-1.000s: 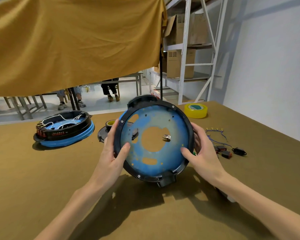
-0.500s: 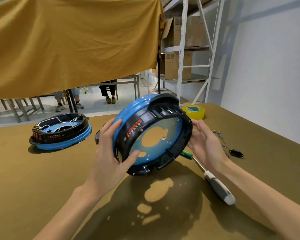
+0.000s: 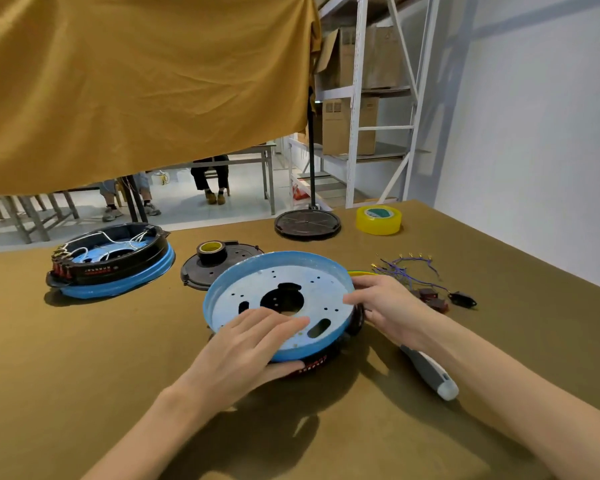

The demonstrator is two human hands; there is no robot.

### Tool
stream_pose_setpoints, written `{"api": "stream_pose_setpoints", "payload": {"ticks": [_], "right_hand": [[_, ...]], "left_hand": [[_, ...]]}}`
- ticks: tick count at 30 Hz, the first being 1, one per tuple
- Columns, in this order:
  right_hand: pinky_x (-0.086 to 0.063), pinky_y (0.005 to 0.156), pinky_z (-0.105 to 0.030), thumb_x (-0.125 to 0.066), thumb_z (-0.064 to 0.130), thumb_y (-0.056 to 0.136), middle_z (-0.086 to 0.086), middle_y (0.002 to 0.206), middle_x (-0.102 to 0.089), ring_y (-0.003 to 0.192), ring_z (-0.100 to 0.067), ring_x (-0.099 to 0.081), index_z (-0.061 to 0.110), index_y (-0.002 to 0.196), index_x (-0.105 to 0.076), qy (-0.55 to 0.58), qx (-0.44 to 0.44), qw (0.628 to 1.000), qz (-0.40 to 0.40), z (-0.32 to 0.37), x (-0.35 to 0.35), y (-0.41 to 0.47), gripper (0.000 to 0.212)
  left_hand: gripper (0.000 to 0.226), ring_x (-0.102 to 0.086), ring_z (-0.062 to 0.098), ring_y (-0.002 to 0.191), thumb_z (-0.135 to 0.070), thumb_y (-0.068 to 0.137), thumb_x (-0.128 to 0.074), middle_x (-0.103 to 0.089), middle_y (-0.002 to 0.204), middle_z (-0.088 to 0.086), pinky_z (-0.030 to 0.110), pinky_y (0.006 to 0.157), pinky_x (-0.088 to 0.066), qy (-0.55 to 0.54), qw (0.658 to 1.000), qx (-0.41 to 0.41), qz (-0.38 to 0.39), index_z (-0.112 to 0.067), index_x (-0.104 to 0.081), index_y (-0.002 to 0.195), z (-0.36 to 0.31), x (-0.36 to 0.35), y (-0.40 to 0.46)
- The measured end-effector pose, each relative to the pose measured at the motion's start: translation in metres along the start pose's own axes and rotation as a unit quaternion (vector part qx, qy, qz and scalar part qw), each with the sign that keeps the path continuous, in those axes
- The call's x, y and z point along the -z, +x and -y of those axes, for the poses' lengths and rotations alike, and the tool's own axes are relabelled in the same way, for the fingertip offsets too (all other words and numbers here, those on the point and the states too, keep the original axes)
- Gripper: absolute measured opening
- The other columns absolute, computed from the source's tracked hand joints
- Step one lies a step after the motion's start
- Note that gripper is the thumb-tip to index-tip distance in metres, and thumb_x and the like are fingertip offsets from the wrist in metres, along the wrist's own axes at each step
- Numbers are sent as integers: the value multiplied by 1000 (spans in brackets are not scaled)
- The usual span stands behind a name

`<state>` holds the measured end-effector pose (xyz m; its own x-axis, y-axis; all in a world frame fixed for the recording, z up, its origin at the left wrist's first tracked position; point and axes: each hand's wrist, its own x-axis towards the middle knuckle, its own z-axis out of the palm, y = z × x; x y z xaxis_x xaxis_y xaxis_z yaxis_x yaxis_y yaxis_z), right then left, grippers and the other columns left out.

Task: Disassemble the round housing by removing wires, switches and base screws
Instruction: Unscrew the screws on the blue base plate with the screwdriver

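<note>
The round housing (image 3: 293, 282) lies in front of me on the olive table (image 3: 84, 375), blue perforated base plate facing up, black ring underneath, slightly tilted. My left hand (image 3: 243, 348) grips its near edge, fingers flat on the blue plate and thumb under the black ring. My right hand (image 3: 385, 306) holds the right rim, fingertips over the blue lip. Loose purple wires (image 3: 406, 268), dark red switches (image 3: 433, 301) and a black socket (image 3: 463, 299) lie to the right. A grey-handled screwdriver (image 3: 430, 372) lies under my right forearm.
A second housing (image 3: 111, 261) with wires and switches inside sits at the left. A black cover (image 3: 222, 268) carrying a small tape roll (image 3: 211, 251) lies behind. A yellow tape roll (image 3: 379, 220) and a stand base (image 3: 307, 223) sit at the far edge. A wall borders the right.
Both hands turned the housing over from upright, open side toward me, and lowered it to the table with the blue base plate up. The camera view dropped with it.
</note>
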<state>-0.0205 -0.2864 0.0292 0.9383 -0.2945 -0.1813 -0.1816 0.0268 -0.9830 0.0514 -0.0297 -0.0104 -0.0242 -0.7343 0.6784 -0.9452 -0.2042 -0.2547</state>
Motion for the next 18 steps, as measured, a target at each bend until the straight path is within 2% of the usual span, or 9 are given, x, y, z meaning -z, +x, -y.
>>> {"api": "stream_pose_setpoints", "payload": {"ticks": [2,6,8,10,11,13,15,16,18], "right_hand": [[-47,110,-45,-59,-11,85,-6,119,-74,124,-25,-62,9,125,-67,-43,0,999,-21,-4,-4,4,46],[-44,113,-46,-58,-8,85,-5,122,-72,125,-24,-61,9,126,-66,-80,9,997,-15,-7,1,10,46],[-55,96,-33,-61,0,90,2,114,-74,111,-12,-67,11,130,-66,-107,26,994,-16,-5,5,7,41],[-53,78,-22,-63,18,97,7,107,-71,99,-5,-66,15,126,-66,-202,89,972,-78,-6,12,2,29],[-49,74,-23,-62,27,99,6,106,-67,98,-7,-64,17,121,-66,-287,124,941,-129,-8,18,-1,25],[-46,67,-28,-55,42,100,4,107,-59,91,-13,-61,22,116,-58,-486,152,836,-203,-16,30,-14,26],[-43,61,-32,-49,55,99,2,106,-56,87,-17,-60,23,117,-48,-649,104,726,-204,-25,37,-27,37],[-43,59,-31,-48,59,98,3,102,-55,84,-17,-60,23,115,-43,-687,59,702,-179,-30,39,-32,40],[-41,52,-26,-48,54,100,7,88,-54,73,-12,-57,23,108,-39,-690,6,713,-126,-36,40,-42,33]], "left_hand": [[36,-62,11,105,-47,97,-63,-72,110,-3,26,94,-51,-28,999,18,0,-19,-65,119,-3,-2,-5],[38,-56,4,114,-58,98,-55,-69,109,-15,25,102,-38,-103,971,209,-53,-26,-74,106,5,4,-14],[38,-50,1,121,-56,100,-47,-67,113,-18,22,104,-31,-134,942,300,-69,-29,-73,105,9,4,-16],[38,-47,0,125,-53,99,-44,-66,117,-16,17,106,-27,-153,917,360,-76,-29,-74,103,8,0,-16],[40,-48,1,124,-51,98,-43,-67,117,-15,19,107,-27,-158,910,374,-81,-28,-75,101,7,-2,-17],[41,-53,4,119,-48,98,-43,-70,110,-16,28,108,-31,-158,908,379,-86,-26,-77,97,4,-5,-18],[44,-56,7,114,-49,98,-42,-71,102,-17,35,107,-33,-164,905,384,-84,-25,-78,92,1,-5,-17],[44,-56,7,113,-50,98,-42,-71,100,-18,35,107,-33,-168,902,388,-82,-25,-78,91,0,-5,-16],[44,-55,6,113,-52,97,-42,-69,99,-20,34,106,-33,-178,902,386,-74,-27,-77,90,-5,-3,-14]]}}
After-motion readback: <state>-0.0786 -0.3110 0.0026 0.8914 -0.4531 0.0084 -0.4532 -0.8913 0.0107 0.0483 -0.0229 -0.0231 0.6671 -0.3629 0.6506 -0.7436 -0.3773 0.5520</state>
